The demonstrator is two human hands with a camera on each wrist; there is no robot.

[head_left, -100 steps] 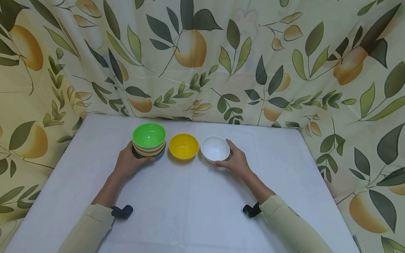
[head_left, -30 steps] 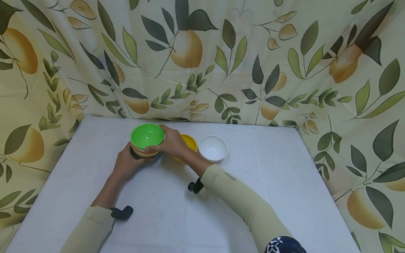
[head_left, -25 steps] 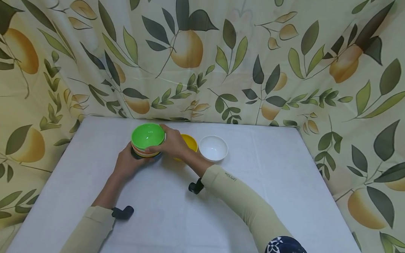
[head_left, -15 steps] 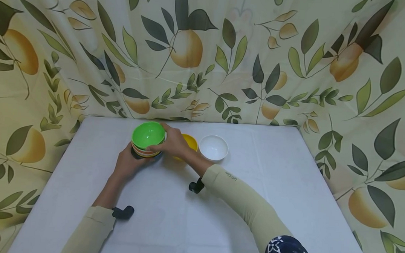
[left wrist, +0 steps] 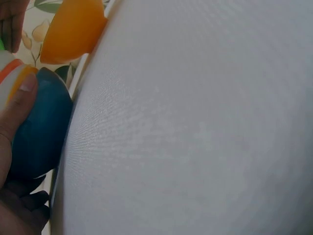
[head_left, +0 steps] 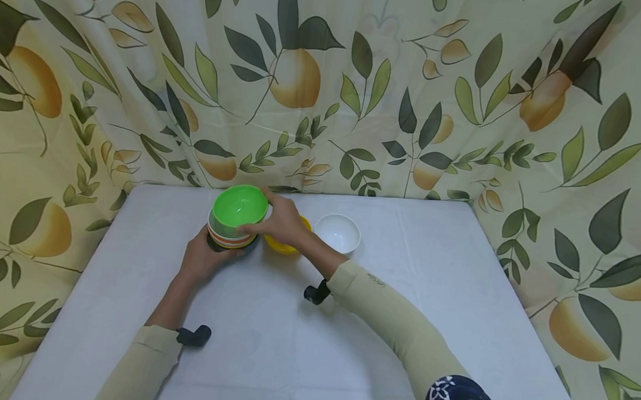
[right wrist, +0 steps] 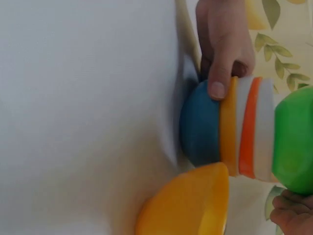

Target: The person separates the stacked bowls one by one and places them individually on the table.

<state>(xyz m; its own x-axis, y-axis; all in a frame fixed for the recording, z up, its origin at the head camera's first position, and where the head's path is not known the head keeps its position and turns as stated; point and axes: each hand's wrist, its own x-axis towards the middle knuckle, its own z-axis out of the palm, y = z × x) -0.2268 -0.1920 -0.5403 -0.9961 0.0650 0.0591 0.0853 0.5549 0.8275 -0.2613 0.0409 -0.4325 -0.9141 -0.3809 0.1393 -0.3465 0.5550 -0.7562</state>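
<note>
My right hand (head_left: 282, 222) pinches the rim of a green bowl (head_left: 240, 203), which is tilted and raised just above a stack of nested bowls. In the right wrist view a gap shows between the green bowl and the top white bowl (right wrist: 264, 129). Below that one come an orange bowl (right wrist: 249, 129), another white, a yellow bowl (right wrist: 228, 129) and, at the bottom, a blue bowl (right wrist: 198, 125). My left hand (head_left: 202, 257) grips this stack from its left side, thumb on the blue bowl near its rim.
A single yellow bowl (head_left: 281, 246) stands right of the stack, partly hidden by my right hand. Farther right sits a white bowl (head_left: 337, 233). All rest near the back edge of the white-covered table (head_left: 271, 341), before a patterned curtain (head_left: 323, 134).
My right hand has gone from the white bowl, now released, to the green bowl. In the last half second it has lifted the green bowl up and rightward off the stack. My left hand stays put.
</note>
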